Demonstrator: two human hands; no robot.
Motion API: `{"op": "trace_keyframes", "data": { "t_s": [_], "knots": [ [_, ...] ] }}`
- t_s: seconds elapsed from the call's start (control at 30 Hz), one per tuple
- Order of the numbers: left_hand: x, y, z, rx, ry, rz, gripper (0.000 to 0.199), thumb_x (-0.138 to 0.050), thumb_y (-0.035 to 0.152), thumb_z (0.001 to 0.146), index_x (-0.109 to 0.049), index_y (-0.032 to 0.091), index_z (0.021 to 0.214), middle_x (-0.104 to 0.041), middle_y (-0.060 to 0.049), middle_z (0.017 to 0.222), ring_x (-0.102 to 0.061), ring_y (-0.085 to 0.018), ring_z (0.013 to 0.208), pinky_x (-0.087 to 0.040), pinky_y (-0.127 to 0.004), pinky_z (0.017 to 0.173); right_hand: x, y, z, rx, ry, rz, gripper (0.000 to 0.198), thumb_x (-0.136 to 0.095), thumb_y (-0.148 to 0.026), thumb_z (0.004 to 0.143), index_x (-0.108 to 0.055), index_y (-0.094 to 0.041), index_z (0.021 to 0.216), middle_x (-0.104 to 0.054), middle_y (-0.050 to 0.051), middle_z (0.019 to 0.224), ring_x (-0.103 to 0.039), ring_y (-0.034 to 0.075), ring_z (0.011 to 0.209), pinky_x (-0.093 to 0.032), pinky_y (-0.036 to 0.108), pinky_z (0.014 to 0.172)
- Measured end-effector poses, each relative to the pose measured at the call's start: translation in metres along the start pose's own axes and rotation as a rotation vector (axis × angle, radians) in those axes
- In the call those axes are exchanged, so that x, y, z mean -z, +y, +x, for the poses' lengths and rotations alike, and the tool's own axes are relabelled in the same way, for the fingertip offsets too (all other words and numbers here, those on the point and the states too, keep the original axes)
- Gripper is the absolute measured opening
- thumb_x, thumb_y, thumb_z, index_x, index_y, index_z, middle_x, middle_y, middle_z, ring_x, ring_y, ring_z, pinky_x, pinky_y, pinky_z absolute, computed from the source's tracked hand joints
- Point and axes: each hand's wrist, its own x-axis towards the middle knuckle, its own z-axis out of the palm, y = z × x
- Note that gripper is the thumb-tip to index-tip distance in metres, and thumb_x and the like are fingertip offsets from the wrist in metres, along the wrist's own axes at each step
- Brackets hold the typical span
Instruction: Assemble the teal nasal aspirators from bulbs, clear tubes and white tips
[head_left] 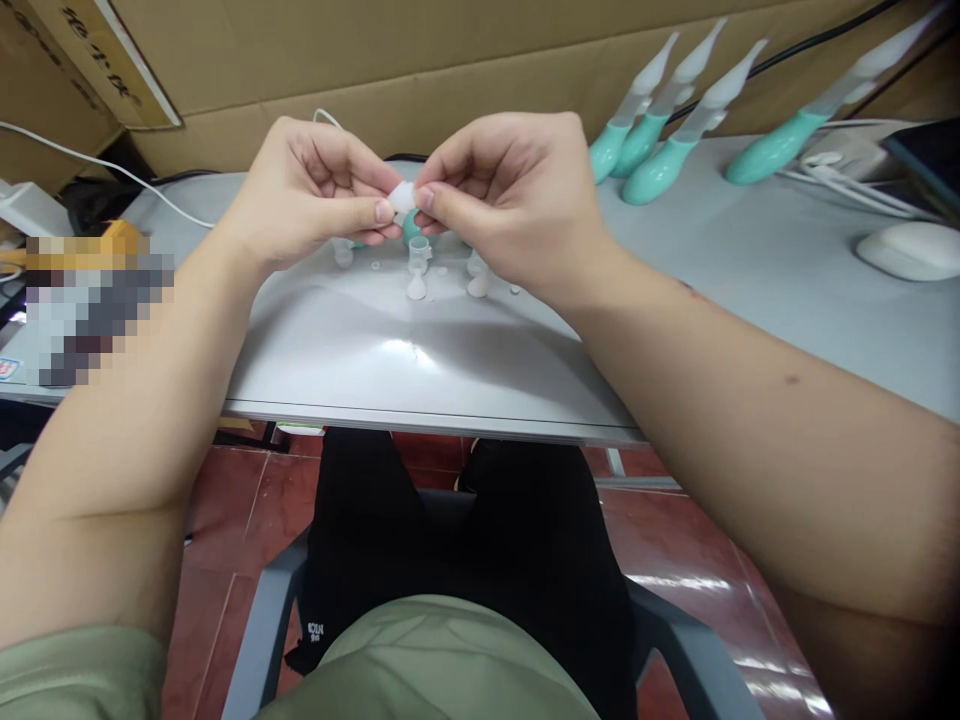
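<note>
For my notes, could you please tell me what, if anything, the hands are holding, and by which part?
The left hand and right hand pinch a small, whitish, seemingly plastic piece by its opposite sides.

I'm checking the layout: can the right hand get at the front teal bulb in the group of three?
Probably yes: nothing visible blocks the teal bulb, though the right hand is holding a small white piece.

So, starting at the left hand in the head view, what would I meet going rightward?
Left hand, small white piece pinched between both hands, right hand, cluster of three teal bulbs, lone teal bulb, rounded white object.
</note>
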Motion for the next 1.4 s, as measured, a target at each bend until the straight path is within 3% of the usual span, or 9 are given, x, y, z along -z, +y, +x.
{"op": "trace_keyframes", "data": {
  "t_s": [0.1, 0.33, 0.53, 0.67, 0.77, 0.83, 0.97, 1.2, 1.4],
  "knots": [
    [0.003, -0.002, 0.001, 0.007, -0.039, 0.014, 0.041, -0.129, 0.055, 0.083, -0.105, 0.028, 0.103, -0.097, -0.006, 0.095, -0.095, -0.027, 0.081, -0.080, -0.039, 0.074, 0.000, 0.000, -0.001, 0.016, 0.029, -0.006, 0.029, -0.112, -0.050, 0.099, -0.088, -0.040, 0.085, -0.093, 0.002, 0.104, -0.087, 0.032, 0.102, -0.079, 0.047, 0.100],
    [0.010, -0.012, 0.003, -0.005, -0.066, 0.030, 0.050, -0.128, 0.064, 0.080, -0.103, 0.028, 0.104, -0.095, -0.002, 0.092, -0.093, -0.026, 0.080, -0.080, -0.045, 0.079, -0.002, 0.001, -0.007, -0.071, -0.012, 0.181, 0.036, -0.120, -0.052, 0.094, -0.091, -0.031, 0.095, -0.092, 0.005, 0.104, -0.090, 0.029, 0.107, -0.082, 0.043, 0.108],
    [0.016, -0.017, -0.001, 0.037, -0.087, 0.016, 0.054, -0.125, 0.072, 0.080, -0.103, 0.029, 0.105, -0.098, -0.005, 0.098, -0.089, -0.027, 0.079, -0.083, -0.048, 0.082, -0.007, 0.005, -0.007, -0.159, -0.027, 0.329, 0.046, -0.128, -0.062, 0.082, -0.093, -0.033, 0.090, -0.089, 0.001, 0.090, -0.092, 0.027, 0.094, -0.085, 0.041, 0.092],
    [0.012, -0.012, -0.003, 0.029, -0.100, 0.000, 0.045, -0.130, 0.062, 0.077, -0.105, 0.033, 0.100, -0.098, -0.006, 0.097, -0.091, -0.029, 0.079, -0.085, -0.051, 0.081, -0.001, 0.005, -0.006, -0.186, -0.079, 0.389, 0.046, -0.135, -0.048, 0.070, -0.096, -0.028, 0.086, -0.090, 0.003, 0.089, -0.094, 0.025, 0.092, -0.082, 0.033, 0.086],
    [0.006, -0.004, -0.004, -0.002, -0.108, -0.019, 0.043, -0.130, 0.062, 0.077, -0.106, 0.033, 0.097, -0.096, -0.005, 0.090, -0.089, -0.025, 0.074, -0.084, -0.045, 0.077, 0.001, 0.006, -0.005, -0.233, -0.086, 0.402, 0.043, -0.133, -0.035, 0.074, -0.092, -0.025, 0.081, -0.089, 0.005, 0.087, -0.095, 0.026, 0.091, -0.080, 0.029, 0.083],
    [0.002, 0.002, -0.005, -0.007, -0.126, -0.033, 0.040, -0.133, 0.051, 0.076, -0.105, 0.031, 0.097, -0.096, -0.006, 0.091, -0.090, -0.023, 0.075, -0.084, -0.041, 0.078, 0.001, 0.007, -0.006, -0.262, -0.092, 0.399, 0.042, -0.132, -0.030, 0.076, -0.090, -0.024, 0.081, -0.089, 0.005, 0.087, -0.095, 0.025, 0.090, -0.079, 0.028, 0.082],
    [0.000, 0.004, -0.006, -0.027, -0.154, -0.051, 0.037, -0.134, 0.040, 0.077, -0.105, 0.028, 0.098, -0.097, -0.007, 0.095, -0.092, -0.024, 0.079, -0.085, -0.039, 0.081, -0.001, 0.009, -0.007, -0.251, -0.096, 0.406, 0.043, -0.130, -0.038, 0.081, -0.090, -0.024, 0.082, -0.089, 0.006, 0.088, -0.093, 0.024, 0.089, -0.080, 0.028, 0.085],
    [0.011, -0.019, -0.003, -0.076, -0.108, -0.054, 0.045, -0.126, 0.071, 0.082, -0.106, 0.035, 0.098, -0.096, -0.007, 0.093, -0.088, -0.027, 0.072, -0.084, -0.049, 0.075, -0.009, 0.001, -0.012, -0.190, -0.067, 0.387, 0.050, -0.130, -0.056, 0.079, -0.087, -0.030, 0.083, -0.089, 0.003, 0.089, -0.092, 0.026, 0.092, -0.081, 0.037, 0.083],
    [0.024, -0.022, 0.001, -0.033, -0.141, -0.018, 0.051, -0.129, 0.069, 0.077, -0.104, 0.030, 0.098, -0.095, -0.009, 0.092, -0.085, -0.027, 0.071, -0.081, -0.052, 0.080, -0.013, -0.004, -0.014, -0.175, -0.037, 0.314, 0.045, -0.127, -0.051, 0.082, -0.087, -0.031, 0.081, -0.088, 0.002, 0.087, -0.081, 0.020, 0.080, -0.075, 0.034, 0.078]
  ]
}}
